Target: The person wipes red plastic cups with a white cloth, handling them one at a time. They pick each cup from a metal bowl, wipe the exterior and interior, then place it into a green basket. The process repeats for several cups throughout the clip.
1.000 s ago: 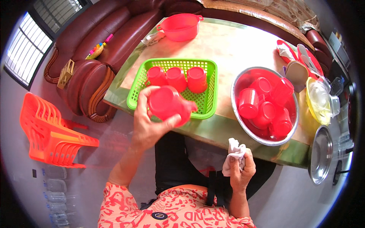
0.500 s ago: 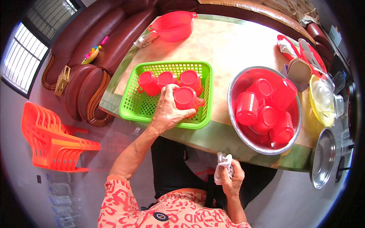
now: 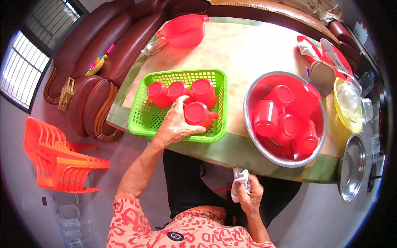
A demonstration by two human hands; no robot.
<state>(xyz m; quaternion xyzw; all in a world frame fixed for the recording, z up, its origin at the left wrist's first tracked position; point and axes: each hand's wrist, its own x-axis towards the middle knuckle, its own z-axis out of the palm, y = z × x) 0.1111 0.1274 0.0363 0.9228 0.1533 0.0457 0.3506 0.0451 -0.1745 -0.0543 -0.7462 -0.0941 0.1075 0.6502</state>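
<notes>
My left hand (image 3: 175, 122) reaches into the green plastic basket (image 3: 136, 126), with thumb and fingers curved around a red mug (image 3: 196, 113) that stands bottom up near the basket's front. This mug's handle points right. Behind it stand three more upturned red mugs (image 3: 178, 90) in a row. Close to my body, below the table's front edge, my right hand (image 3: 250, 194) is closed on a bunched white cloth (image 3: 240, 180). To the right, a round metal basin (image 3: 246, 124) with a red inside holds several red mugs (image 3: 288, 127), tumbled at different angles.
A red two-handled tub (image 3: 182, 32) stands at the far left of the marbled table (image 3: 231, 49). Red plates with white spoons (image 3: 337, 58) and a yellow basket of clear bowls (image 3: 349, 103) sit at the right. Stacked orange chairs (image 3: 62, 161) stand on the floor at left.
The mug under my left hand has gone slightly lower in the basket, the hand still around it. My right hand keeps the cloth in nearly the same place. The whole view has tilted slightly.
</notes>
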